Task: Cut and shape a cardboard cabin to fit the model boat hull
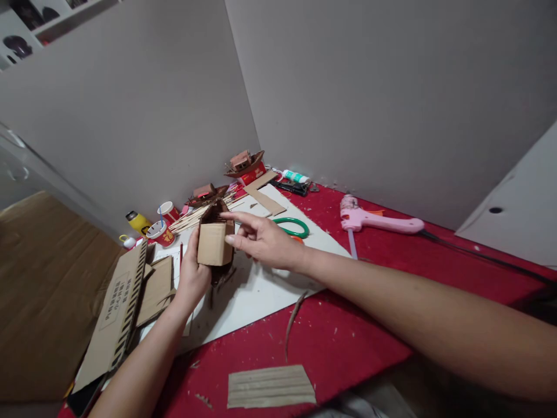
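Note:
A dark brown boat-like model [217, 213] is held above the white board, with a light cardboard box piece [212, 245] on it. My left hand [194, 273] is wrapped round the model's left side. At the right side, my right hand [261, 239] has its index finger stretched toward the top of the model and its thumb touching the cardboard piece's edge; its other fingers are curled. The underside of the model is partly hidden by my left hand and the cardboard piece.
The white board [261, 290] lies on the red table [348, 325]. A pink glue gun [378, 222] is at the right, green-handled scissors [296, 226] behind my right hand. Paper cups [161, 233], thin sticks [195, 219], finished boats [244, 164] and a cardboard box [117, 307] stand around.

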Tool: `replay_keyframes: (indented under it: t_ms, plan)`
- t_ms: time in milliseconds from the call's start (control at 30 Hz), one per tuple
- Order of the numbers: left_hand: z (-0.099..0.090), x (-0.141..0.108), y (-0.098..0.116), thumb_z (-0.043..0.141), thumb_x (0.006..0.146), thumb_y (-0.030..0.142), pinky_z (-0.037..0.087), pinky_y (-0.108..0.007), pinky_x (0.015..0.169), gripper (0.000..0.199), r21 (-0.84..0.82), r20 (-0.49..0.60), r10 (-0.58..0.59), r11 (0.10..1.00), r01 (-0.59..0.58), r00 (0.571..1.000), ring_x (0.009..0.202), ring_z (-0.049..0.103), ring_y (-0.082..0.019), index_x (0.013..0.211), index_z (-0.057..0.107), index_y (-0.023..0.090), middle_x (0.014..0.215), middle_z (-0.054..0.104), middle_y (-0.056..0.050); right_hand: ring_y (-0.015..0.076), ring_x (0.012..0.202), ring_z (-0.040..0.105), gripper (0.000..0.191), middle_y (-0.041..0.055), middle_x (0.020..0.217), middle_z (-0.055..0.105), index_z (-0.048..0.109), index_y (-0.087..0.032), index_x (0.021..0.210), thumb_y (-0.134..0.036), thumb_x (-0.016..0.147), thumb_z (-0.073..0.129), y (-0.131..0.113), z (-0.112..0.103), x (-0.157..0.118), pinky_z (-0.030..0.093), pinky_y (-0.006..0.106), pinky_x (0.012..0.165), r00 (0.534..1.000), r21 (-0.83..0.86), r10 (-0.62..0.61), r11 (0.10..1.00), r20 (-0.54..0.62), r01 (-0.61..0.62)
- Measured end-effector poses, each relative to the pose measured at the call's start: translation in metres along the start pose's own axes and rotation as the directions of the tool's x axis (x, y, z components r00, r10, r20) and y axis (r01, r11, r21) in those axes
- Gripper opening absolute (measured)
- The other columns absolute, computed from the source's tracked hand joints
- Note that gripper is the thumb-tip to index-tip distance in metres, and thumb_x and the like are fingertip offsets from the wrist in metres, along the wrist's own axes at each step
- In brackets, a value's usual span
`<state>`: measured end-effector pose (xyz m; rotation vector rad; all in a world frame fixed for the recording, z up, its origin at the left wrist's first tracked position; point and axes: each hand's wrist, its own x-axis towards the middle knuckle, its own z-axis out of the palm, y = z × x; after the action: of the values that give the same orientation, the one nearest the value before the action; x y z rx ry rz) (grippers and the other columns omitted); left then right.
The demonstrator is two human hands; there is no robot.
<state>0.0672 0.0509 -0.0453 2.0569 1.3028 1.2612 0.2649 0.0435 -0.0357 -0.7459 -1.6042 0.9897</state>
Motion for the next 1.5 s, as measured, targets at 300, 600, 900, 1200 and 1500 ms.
replay_keyframes:
  t_ms: [300, 600, 900, 1200, 1500]
  plan:
    - [0.006, -0.008, 0.014, 0.053, 0.088, 0.018, 0.037, -0.035, 0.108, 0.048, -0.098, 0.051, -0.001, 0.995, 0.006, 0.999, 0.127, 0.051, -0.023, 0.135, 0.050, 0.022, 0.138, 0.057, -0.008, 0.0099, 0.054, 0.046, 0.012, -0.0083, 0.059, 0.046, 0.050, -0.020, 0.079, -0.027, 0.087, 0.057, 0.006, 0.000, 0.004, 0.035, 0.022, 0.053, 0.999, -0.050, 0.034, 0.998, 0.014, -0.033]
    - [0.012, -0.008, 0.000, 0.054, 0.080, 0.020, 0.047, -0.036, 0.098, 0.054, -0.151, 0.030, -0.130, 0.980, 0.133, 0.991, 0.113, 0.061, -0.025, 0.134, 0.055, 0.017, 0.127, 0.066, -0.009, 0.0120, 0.058, 0.044, 0.013, -0.0063, 0.061, 0.046, 0.051, -0.020, 0.078, -0.027, 0.085, 0.058, 0.014, -0.003, 0.007, 0.033, 0.024, 0.056, 0.999, -0.250, 0.032, 0.968, 0.025, -0.025]
    - [0.011, -0.007, -0.008, 0.054, 0.075, 0.016, 0.042, -0.036, 0.104, 0.058, -0.122, -0.023, -0.122, 0.985, 0.118, 0.992, 0.121, 0.056, -0.025, 0.132, 0.058, 0.017, 0.132, 0.063, -0.009, 0.0132, 0.056, 0.046, 0.021, -0.0083, 0.060, 0.045, 0.046, -0.021, 0.094, -0.031, 0.083, 0.061, 0.015, 0.006, 0.003, 0.033, 0.025, 0.057, 0.993, -0.258, 0.083, 0.961, -0.087, -0.103]
    - [-0.001, 0.002, -0.016, 0.054, 0.076, 0.020, 0.048, -0.035, 0.096, 0.053, -0.148, 0.076, -0.139, 0.978, 0.149, 0.987, 0.114, 0.061, -0.026, 0.129, 0.061, 0.015, 0.126, 0.067, -0.010, 0.0127, 0.052, 0.047, 0.024, -0.0082, 0.059, 0.049, 0.047, -0.023, 0.098, -0.037, 0.083, 0.059, 0.020, 0.000, 0.006, 0.036, 0.025, 0.054, 0.968, -0.096, 0.058, 0.992, -0.245, -0.084]
    - [-0.005, 0.002, -0.013, 0.051, 0.070, 0.010, 0.039, -0.041, 0.107, 0.058, -0.015, 0.098, -0.127, 0.991, 0.129, 0.987, 0.123, 0.054, -0.028, 0.127, 0.063, 0.017, 0.129, 0.065, -0.007, 0.0100, 0.055, 0.043, 0.024, -0.0041, 0.059, 0.052, 0.070, -0.015, 0.081, -0.038, 0.080, 0.066, -0.001, -0.015, 0.009, 0.033, 0.024, 0.052, 0.981, -0.082, 0.019, 0.996, -0.192, -0.036]
